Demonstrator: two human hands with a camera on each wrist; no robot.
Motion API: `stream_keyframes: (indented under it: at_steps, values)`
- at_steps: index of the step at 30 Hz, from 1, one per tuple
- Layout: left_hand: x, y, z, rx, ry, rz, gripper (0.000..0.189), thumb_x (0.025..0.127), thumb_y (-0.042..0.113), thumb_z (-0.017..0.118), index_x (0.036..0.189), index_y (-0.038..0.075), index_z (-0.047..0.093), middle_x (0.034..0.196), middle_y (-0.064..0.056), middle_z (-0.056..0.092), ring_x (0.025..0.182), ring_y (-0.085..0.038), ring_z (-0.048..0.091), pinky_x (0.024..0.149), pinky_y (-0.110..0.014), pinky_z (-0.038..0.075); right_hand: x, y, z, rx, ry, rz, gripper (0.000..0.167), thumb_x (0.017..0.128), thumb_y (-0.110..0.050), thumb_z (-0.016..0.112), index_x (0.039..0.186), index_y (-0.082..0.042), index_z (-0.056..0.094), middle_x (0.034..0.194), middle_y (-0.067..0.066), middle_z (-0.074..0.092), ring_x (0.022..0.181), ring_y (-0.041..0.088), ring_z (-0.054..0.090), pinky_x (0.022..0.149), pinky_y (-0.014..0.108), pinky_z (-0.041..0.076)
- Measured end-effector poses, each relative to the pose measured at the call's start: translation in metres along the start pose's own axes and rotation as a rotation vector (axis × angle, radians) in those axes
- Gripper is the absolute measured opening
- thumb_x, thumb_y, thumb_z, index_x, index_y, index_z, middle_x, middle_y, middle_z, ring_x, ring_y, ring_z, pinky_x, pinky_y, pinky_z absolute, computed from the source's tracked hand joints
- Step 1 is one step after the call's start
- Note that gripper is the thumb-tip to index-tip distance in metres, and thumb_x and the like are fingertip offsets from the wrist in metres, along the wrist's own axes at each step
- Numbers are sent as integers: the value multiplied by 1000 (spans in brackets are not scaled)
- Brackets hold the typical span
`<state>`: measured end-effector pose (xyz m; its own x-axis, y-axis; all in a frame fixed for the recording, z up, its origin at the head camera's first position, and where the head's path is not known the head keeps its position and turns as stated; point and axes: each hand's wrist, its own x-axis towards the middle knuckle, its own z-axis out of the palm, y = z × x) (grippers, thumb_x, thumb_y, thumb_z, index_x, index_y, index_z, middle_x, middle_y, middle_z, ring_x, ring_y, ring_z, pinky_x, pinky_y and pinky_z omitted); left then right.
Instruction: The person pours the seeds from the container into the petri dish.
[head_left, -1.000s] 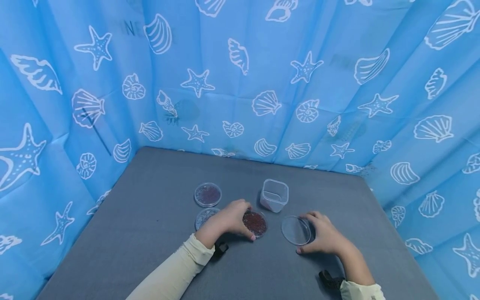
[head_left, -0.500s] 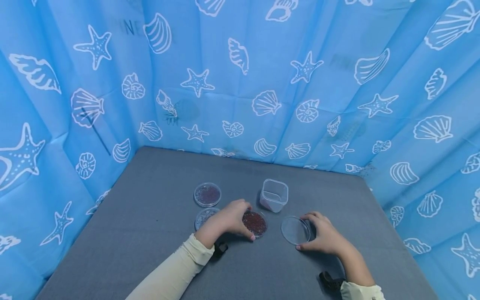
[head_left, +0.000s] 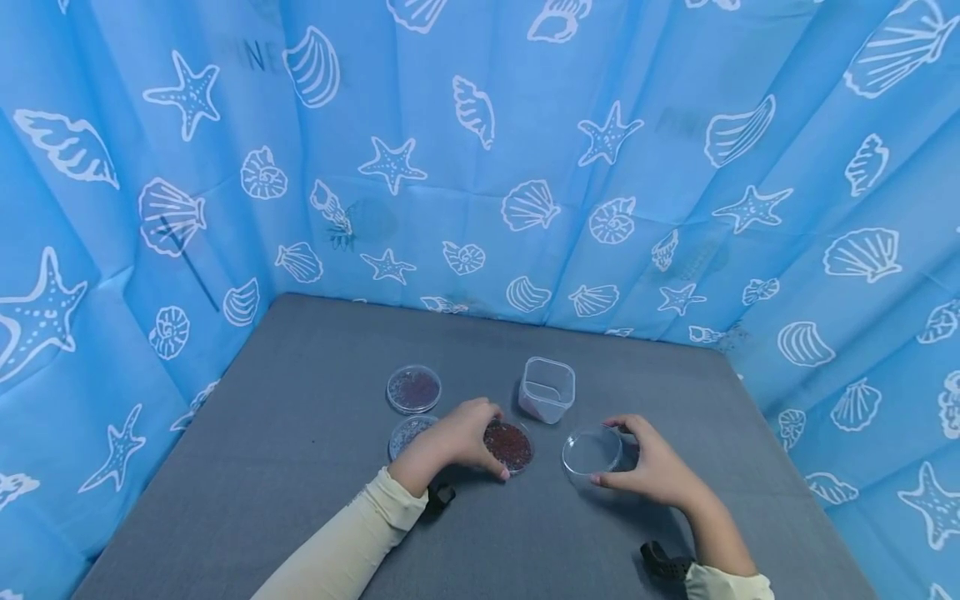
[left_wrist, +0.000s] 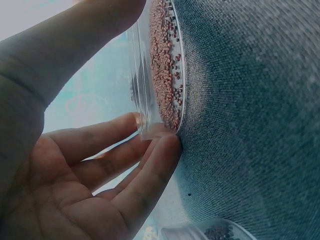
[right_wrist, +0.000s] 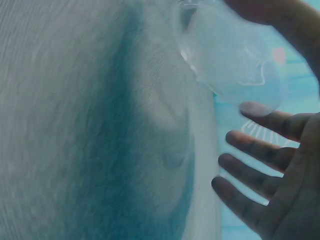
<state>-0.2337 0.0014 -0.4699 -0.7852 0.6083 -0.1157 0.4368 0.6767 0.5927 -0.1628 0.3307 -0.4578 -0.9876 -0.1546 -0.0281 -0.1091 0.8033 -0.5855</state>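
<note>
My left hand [head_left: 468, 437] grips a round clear petri dish [head_left: 512, 448] by its sides, thumb at the near edge and fingers at the far one. Reddish-brown grains [left_wrist: 162, 65] cover much of its floor; in the left wrist view the dish stands on edge against the cloth because of the camera's angle. To the right, my right hand [head_left: 651, 468] pinches a see-through petri dish lid [head_left: 587, 454] between thumb and index finger, the other fingers spread. The lid hangs above the cloth, with its shadow below in the right wrist view.
Two more petri dishes with grains lie at the left, one purplish [head_left: 415, 390] and one pale grey [head_left: 408, 433], partly behind the left wrist. A clear square tub [head_left: 547, 390] with something pinkish stands behind. Grey cloth [head_left: 337, 500] covers the table; a blue shell-print curtain [head_left: 450, 208] encloses it.
My right hand has raised the petri dish lid off the cloth and tipped it a little. The left hand and its dish have stayed in place.
</note>
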Motion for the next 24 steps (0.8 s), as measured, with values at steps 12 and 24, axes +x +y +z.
stream_keyframes:
  at_steps: [12, 24]
  values:
    - [1, -1, 2, 30, 30, 12, 89, 68, 42, 102, 139, 3, 64, 124, -9, 65, 117, -24, 64, 107, -40, 55, 4, -14, 4, 262, 87, -133, 81, 82, -17, 93, 144, -6, 42, 152, 16, 60, 141, 43, 54, 107, 71, 49]
    - [1, -2, 1, 13, 11, -4, 89, 70, 43, 101, 141, 5, 63, 126, -9, 64, 118, -23, 64, 107, -40, 55, 12, -17, 11, 368, 188, -265, 92, 75, -1, 95, 145, -3, 35, 157, 15, 53, 136, 2, 54, 102, 21, 55]
